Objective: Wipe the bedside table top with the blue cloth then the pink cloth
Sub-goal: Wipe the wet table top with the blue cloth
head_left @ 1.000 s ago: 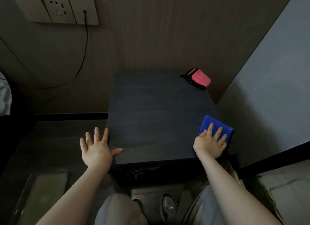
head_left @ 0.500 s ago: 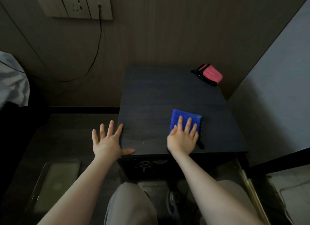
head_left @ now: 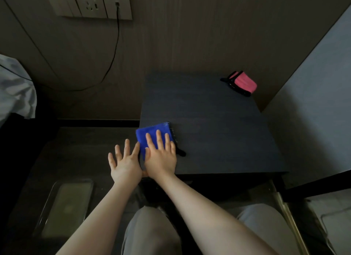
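Observation:
The dark bedside table (head_left: pixel 218 125) fills the middle of the head view. A folded blue cloth (head_left: pixel 152 131) lies at its near left corner, partly over the left edge. My right hand (head_left: pixel 161 156) presses flat on the cloth with straight fingers. My left hand (head_left: pixel 124 162) is spread open just left of the table's edge, beside the right hand, holding nothing. A folded pink cloth (head_left: pixel 245 83) with black trim lies at the far right corner of the table.
A wall socket (head_left: pixel 95 3) with a black cable (head_left: pixel 114 51) hangs above left. A blue-grey wall panel (head_left: pixel 313 102) stands right of the table. Light bedding (head_left: pixel 15 91) is at the left. A glass tray (head_left: pixel 66 207) lies on the floor. My knees are below.
My right hand has slid the blue cloth leftward across the front of the table, from the near right corner to the near left corner. My left hand stays by the left edge.

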